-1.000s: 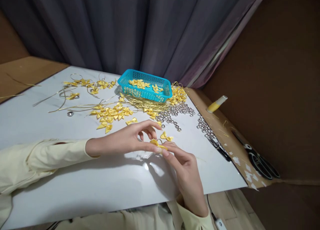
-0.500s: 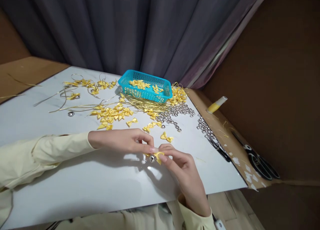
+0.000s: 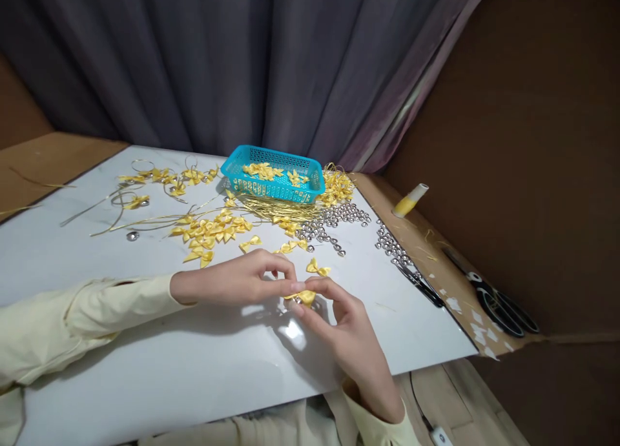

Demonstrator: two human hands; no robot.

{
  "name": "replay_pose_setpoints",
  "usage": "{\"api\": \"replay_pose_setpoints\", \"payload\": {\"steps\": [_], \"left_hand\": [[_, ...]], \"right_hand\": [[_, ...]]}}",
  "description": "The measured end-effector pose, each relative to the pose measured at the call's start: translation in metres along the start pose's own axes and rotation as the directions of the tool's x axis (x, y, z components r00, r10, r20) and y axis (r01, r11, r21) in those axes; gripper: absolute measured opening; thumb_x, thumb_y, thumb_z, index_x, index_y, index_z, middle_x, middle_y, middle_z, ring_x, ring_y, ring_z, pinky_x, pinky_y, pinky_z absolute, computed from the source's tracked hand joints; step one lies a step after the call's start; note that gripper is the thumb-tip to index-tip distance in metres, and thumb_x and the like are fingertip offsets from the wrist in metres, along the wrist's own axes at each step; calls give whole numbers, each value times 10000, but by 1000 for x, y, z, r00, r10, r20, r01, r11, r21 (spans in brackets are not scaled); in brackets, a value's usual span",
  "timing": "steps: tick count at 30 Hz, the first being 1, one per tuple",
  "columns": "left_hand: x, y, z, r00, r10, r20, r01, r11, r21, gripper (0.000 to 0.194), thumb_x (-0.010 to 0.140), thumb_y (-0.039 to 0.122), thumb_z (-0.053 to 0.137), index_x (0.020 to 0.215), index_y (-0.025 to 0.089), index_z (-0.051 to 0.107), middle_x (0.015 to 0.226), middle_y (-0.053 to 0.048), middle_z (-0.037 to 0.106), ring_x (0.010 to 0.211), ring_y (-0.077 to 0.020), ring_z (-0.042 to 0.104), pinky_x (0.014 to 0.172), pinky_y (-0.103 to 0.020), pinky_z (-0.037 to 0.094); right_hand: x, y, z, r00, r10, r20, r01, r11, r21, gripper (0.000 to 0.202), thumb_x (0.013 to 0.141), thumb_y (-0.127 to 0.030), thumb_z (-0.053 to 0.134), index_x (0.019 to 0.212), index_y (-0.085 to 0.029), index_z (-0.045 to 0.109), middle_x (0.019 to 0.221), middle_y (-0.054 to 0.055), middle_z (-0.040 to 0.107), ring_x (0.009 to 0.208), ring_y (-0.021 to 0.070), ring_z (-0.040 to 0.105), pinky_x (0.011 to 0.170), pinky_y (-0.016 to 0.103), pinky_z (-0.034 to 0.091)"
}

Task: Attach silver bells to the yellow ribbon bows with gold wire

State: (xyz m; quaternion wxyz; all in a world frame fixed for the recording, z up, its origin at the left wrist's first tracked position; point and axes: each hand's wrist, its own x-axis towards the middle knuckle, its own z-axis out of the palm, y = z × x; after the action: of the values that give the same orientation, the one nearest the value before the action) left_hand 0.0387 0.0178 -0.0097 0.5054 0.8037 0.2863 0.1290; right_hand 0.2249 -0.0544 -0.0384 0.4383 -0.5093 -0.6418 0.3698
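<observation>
Between the fingers of both hands, low over the white tabletop, is a yellow ribbon bow [image 3: 305, 297]. A small silver bell at its near side is partly covered by fingers. My left hand [image 3: 247, 275] comes in from the left, fingers closed on the bow's upper edge. From the right, my right hand [image 3: 351, 333] pinches it, the thumb low in front and the index finger behind. Just beyond the hands lies a single yellow bow [image 3: 318, 267]. A pile of yellow bows [image 3: 213, 230] spreads behind the left hand.
A blue basket [image 3: 274, 191] with bows stands at the back, gold wire strands [image 3: 276, 208] before it. Silver bells [image 3: 334, 219] lie scattered to the right. Black-handled scissors [image 3: 504, 310] and a white-and-yellow tube [image 3: 411, 201] rest on the cardboard edge.
The bow has turned in my fingers, and its bell is now more covered. My right thumb has moved left and forward across the bow's front. The view has shifted slightly.
</observation>
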Motion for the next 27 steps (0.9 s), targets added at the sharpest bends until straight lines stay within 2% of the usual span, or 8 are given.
{"api": "replay_pose_setpoints", "payload": {"steps": [6, 10, 12, 14, 17, 19, 22, 27], "left_hand": [[1, 3, 1, 999, -41, -24, 41, 999, -10, 351, 922, 464, 481, 755, 178, 598, 789, 11, 566, 762, -147, 512, 728, -251, 383], [17, 11, -10, 995, -9, -96, 15, 998, 58, 364, 910, 484, 472, 757, 175, 589, 755, 6, 561, 722, -146, 504, 669, -246, 374], [42, 17, -23, 983, 43, -176, -10, 982, 187, 357, 900, 465, 484, 746, 164, 600, 745, -3, 566, 703, -145, 500, 644, -248, 361], [82, 23, -41, 963, 116, -242, -29, 942, 335, 361, 902, 431, 473, 722, 153, 615, 669, -1, 547, 631, -137, 477, 596, -255, 338], [155, 29, -70, 932, 191, -309, -4, 856, 517, 295, 890, 292, 507, 734, 100, 667, 693, -46, 611, 697, -164, 543, 670, -284, 386], [200, 30, -87, 925, 201, -322, 14, 830, 557, 245, 883, 251, 547, 772, 77, 681, 747, -74, 644, 773, -192, 580, 742, -314, 422], [248, 25, -105, 917, 201, -344, 57, 787, 614, 225, 907, 304, 590, 1036, 125, 631, 1052, -76, 642, 947, -213, 612, 838, -408, 500], [276, 8, -110, 915, 191, -355, 102, 741, 663, 316, 928, 310, 572, 1205, 159, 559, 1217, -101, 581, 1025, -234, 605, 855, -438, 530]], "right_hand": [[-3, -2, -6, 999, -15, -43, 14, 1000, -16, 199, 745, -303, 729, 918, -226, 666, 956, 23, 709, 963, 208, 631, 839, 326, 471], [-1, 6, -22, 955, -50, -292, 51, 999, -2, 144, 818, -343, 666, 896, -223, 682, 952, 32, 718, 954, 202, 629, 853, 327, 455], [0, 15, -34, 860, -37, -508, 37, 999, -11, 156, 835, -357, 645, 857, -209, 688, 926, 44, 721, 923, 208, 630, 842, 335, 450], [1, 26, -46, 728, -26, -685, 15, 1000, -22, 188, 818, -375, 657, 823, -190, 687, 896, 59, 717, 892, 218, 628, 829, 346, 448], [3, 42, -58, 567, -26, -823, -49, 997, -66, 236, 792, -402, 666, 797, -168, 685, 864, 75, 711, 866, 234, 628, 802, 349, 441], [2, 50, -61, 532, -21, -847, -106, 990, -91, 260, 792, -422, 652, 795, -164, 687, 871, 83, 714, 856, 241, 625, 766, 340, 434], [1, 56, -62, 542, 7, -840, -146, 986, -86, 290, 793, -456, 639, 791, -170, 690, 871, 84, 720, 848, 247, 619, 732, 334, 434], [-4, 57, -62, 538, 65, -841, -173, 984, -35, 307, 790, -478, 634, 816, -176, 679, 911, 94, 718, 919, 269, 620, 767, 346, 452]]}}
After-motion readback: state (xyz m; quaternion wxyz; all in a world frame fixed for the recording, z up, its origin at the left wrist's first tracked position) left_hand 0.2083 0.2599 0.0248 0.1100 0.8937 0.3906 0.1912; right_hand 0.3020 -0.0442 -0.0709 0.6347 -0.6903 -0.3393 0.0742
